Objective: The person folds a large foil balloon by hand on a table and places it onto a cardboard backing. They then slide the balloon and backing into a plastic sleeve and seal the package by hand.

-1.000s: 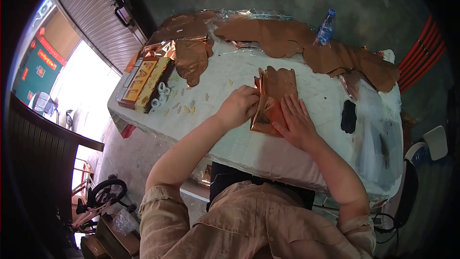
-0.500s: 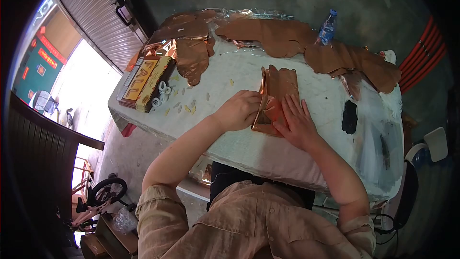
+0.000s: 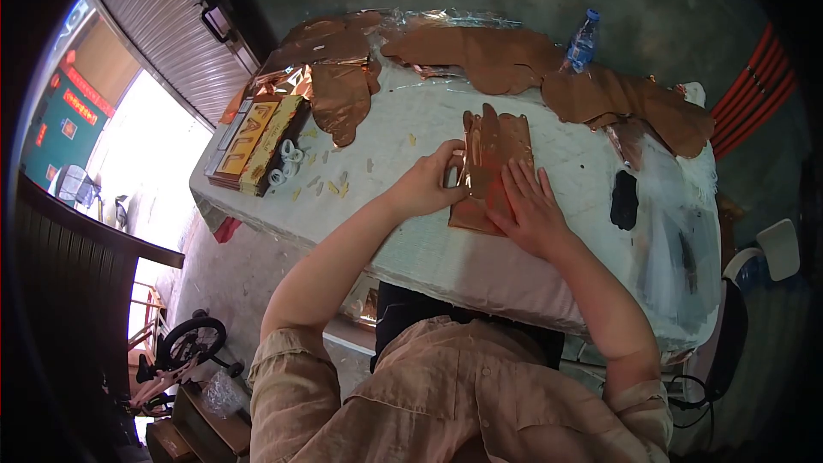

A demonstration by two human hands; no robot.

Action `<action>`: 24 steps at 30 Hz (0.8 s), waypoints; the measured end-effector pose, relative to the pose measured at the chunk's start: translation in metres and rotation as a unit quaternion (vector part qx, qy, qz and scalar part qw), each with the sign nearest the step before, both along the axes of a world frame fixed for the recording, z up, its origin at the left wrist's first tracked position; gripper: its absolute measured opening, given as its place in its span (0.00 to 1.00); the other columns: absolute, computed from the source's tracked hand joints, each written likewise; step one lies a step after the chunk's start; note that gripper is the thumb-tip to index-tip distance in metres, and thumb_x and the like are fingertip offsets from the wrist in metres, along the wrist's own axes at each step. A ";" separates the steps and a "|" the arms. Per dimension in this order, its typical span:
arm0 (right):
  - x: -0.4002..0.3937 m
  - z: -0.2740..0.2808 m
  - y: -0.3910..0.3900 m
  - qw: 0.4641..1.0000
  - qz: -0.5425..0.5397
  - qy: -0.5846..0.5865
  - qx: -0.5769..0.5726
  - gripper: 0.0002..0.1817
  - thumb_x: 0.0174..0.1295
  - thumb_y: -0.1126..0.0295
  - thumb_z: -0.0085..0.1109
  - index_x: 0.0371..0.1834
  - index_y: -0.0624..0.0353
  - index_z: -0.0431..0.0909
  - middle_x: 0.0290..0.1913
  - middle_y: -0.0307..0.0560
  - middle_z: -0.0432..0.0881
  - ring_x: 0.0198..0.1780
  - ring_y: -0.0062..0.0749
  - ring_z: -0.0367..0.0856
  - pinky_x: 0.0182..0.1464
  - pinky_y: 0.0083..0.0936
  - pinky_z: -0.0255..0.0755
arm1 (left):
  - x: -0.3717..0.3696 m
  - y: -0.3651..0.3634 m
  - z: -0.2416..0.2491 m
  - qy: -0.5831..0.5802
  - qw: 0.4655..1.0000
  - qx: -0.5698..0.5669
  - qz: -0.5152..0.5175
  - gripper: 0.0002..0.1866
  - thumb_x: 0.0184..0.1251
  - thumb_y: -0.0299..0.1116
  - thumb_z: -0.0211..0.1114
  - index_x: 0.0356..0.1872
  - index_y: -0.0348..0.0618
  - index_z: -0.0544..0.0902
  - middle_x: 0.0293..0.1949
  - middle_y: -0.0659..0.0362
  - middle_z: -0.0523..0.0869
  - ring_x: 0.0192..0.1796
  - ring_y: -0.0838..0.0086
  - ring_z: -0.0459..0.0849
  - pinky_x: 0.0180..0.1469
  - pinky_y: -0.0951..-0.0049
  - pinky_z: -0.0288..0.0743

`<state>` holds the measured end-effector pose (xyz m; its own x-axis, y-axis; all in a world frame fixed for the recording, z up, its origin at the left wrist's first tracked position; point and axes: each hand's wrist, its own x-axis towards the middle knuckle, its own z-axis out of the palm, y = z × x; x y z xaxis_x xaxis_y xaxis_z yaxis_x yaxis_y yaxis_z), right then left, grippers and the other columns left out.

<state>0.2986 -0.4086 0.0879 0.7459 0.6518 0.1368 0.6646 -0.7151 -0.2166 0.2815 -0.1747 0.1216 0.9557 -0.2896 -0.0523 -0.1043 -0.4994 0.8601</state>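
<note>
A folded copper-coloured foil sheet [image 3: 497, 139] lies on the white-covered table in front of me. At its left edge my left hand [image 3: 431, 180] pinches the foil between thumb and fingers. My right hand [image 3: 533, 206] rests flat on the foil's right side, fingers stretched out and slightly apart, covering part of it. The foil's lower end [image 3: 476, 216] shows between my hands, near the table's front edge.
Larger copper foil pieces [image 3: 471, 56] lie along the table's back. A bottle [image 3: 583, 41] stands among them. Boxes [image 3: 255, 141], white rings [image 3: 287, 159] and small yellow and grey pieces [image 3: 334, 187] are at left. A black object [image 3: 625, 201] and clear plastic [image 3: 677, 231] lie at right.
My left hand has moved slightly up and opened its curl, and the foil's left edge has turned inward with it. My right hand has stayed flat on the foil.
</note>
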 end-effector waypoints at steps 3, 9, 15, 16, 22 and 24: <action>0.000 -0.001 0.000 1.000 -0.003 -0.006 -0.002 0.43 0.67 0.46 0.48 0.74 0.67 0.49 0.76 0.60 0.51 0.78 0.47 0.44 0.77 0.46 0.30 | 0.002 0.001 -0.019 -0.152 0.988 0.004 -0.001 0.39 0.50 0.27 0.67 0.65 0.39 0.59 0.52 0.44 0.83 0.50 0.51 0.83 0.50 0.62 0.76; -0.002 0.001 0.001 1.000 -0.010 -0.007 -0.008 0.45 0.66 0.44 0.49 0.74 0.67 0.49 0.76 0.60 0.50 0.79 0.46 0.43 0.77 0.47 0.30 | -0.001 -0.003 -0.020 -0.172 0.985 0.001 0.003 0.46 0.48 0.24 0.66 0.71 0.39 0.52 0.56 0.42 0.79 0.55 0.49 0.80 0.54 0.61 0.75; -0.002 0.001 0.002 1.000 -0.015 -0.007 -0.012 0.46 0.64 0.42 0.49 0.74 0.67 0.49 0.76 0.60 0.49 0.79 0.45 0.42 0.76 0.49 0.29 | -0.003 -0.002 -0.019 -0.171 0.985 0.006 -0.008 0.52 0.49 0.22 0.65 0.74 0.40 0.43 0.53 0.42 0.79 0.52 0.50 0.81 0.54 0.62 0.75; -0.002 0.002 0.002 1.000 -0.016 -0.002 -0.019 0.47 0.64 0.42 0.49 0.74 0.67 0.49 0.76 0.60 0.49 0.79 0.45 0.42 0.76 0.49 0.29 | -0.005 -0.002 -0.017 -0.130 0.991 0.003 0.000 0.52 0.50 0.21 0.64 0.75 0.41 0.41 0.56 0.44 0.78 0.57 0.55 0.79 0.58 0.65 0.72; -0.003 0.004 0.002 1.000 -0.019 0.014 0.002 0.47 0.63 0.40 0.49 0.73 0.68 0.51 0.76 0.61 0.49 0.79 0.47 0.41 0.76 0.50 0.30 | -0.009 -0.007 -0.014 -0.119 0.993 -0.006 -0.002 0.53 0.52 0.18 0.62 0.76 0.45 0.39 0.59 0.45 0.76 0.55 0.58 0.79 0.57 0.65 0.72; -0.003 0.001 0.002 1.000 -0.024 0.009 0.002 0.48 0.63 0.39 0.49 0.73 0.68 0.51 0.76 0.62 0.49 0.79 0.47 0.41 0.76 0.50 0.30 | -0.010 -0.007 -0.014 -0.209 0.975 0.079 -0.019 0.44 0.51 0.21 0.62 0.73 0.45 0.56 0.55 0.45 0.77 0.49 0.55 0.79 0.53 0.63 0.73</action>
<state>0.2952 -0.4066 0.0893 0.7787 0.6148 0.1252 0.6255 -0.7453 -0.2310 0.2713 -0.1821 0.1079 0.8919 -0.3448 0.2927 -0.4499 -0.6107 0.6516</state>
